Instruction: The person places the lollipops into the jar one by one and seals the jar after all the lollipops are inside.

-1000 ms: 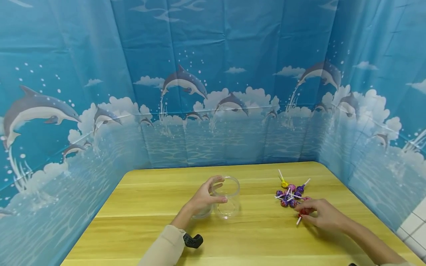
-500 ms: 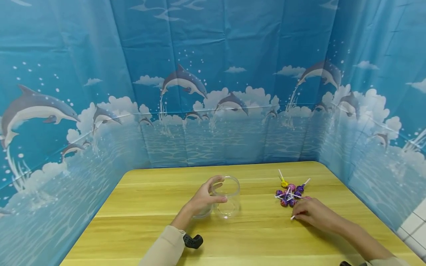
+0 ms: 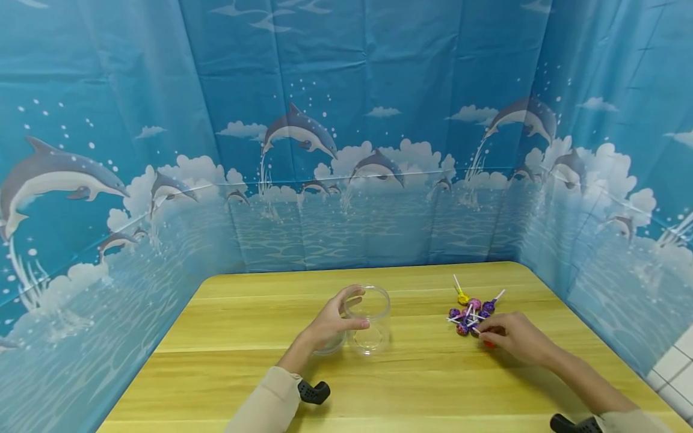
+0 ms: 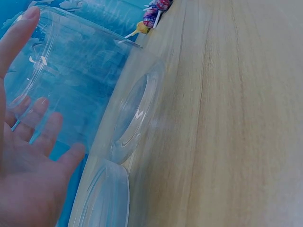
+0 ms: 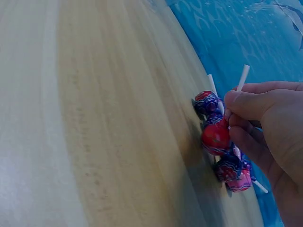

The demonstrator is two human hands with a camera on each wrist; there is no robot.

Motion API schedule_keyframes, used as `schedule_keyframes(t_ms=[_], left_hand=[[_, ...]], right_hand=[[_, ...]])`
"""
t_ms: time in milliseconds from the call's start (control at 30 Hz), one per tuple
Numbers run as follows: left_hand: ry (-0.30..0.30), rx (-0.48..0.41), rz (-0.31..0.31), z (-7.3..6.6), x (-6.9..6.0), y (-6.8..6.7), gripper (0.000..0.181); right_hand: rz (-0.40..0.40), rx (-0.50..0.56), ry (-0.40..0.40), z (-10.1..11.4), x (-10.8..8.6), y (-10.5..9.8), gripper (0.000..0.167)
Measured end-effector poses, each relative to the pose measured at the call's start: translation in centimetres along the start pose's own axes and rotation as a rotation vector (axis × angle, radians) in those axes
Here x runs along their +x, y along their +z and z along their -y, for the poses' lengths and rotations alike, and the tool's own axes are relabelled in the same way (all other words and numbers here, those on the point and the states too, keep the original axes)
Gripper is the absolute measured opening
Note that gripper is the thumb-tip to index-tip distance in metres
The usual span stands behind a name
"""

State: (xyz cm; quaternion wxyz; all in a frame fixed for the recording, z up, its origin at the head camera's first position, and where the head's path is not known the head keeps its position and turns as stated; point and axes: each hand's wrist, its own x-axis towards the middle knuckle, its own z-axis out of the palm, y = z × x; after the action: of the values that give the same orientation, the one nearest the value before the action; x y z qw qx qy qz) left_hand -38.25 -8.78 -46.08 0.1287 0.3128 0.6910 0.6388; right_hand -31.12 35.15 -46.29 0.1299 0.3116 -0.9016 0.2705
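My left hand (image 3: 331,322) holds a clear, open-topped jar (image 3: 370,337) near its rim, thumb in front and fingers round the far side. The jar stands upright on the table. A clear round lid (image 4: 106,198) lies beside its base, partly behind the hand in the head view. Over on the right, my right hand (image 3: 518,340) pinches a red lollipop (image 5: 216,138) between thumb and fingers by its white stick. Its stick points up and its red head hangs down. Just beyond it lie several purple and pink wrapped lollipops (image 3: 462,329) in a loose pile, with a yellow lollipop (image 3: 462,298) at the back.
The yellow wooden table (image 3: 227,337) reaches to a blue dolphin-print curtain (image 3: 368,228) along the back and both sides. White floor tiles (image 3: 674,373) show past the right edge. A black wrist device (image 3: 314,393) sits on the left wrist.
My right hand has turned the red lollipop: its stick pointed toward me before and now points up and away, the head below. The left hand and jar have stayed put.
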Motion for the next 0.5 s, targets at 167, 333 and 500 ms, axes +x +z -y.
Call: schedule_keyframes(t_ms=[167,333,500], left_hand=[[0.001,0.015,-0.002,0.1,0.1,-0.1,0.087],[0.012,0.019,0.0,0.2,0.2,-0.1,0.085],[0.022,0.034,-0.003,0.4,0.2,-0.2,0.083]], right_hand=[[-0.004,0.039,0.095,0.4,0.3,-0.8,0.009],[-0.037,0.063,0.102,0.6,0.6,-0.9,0.016],[-0.043,0.081,0.151,1.4,1.5,-1.1,0.016]])
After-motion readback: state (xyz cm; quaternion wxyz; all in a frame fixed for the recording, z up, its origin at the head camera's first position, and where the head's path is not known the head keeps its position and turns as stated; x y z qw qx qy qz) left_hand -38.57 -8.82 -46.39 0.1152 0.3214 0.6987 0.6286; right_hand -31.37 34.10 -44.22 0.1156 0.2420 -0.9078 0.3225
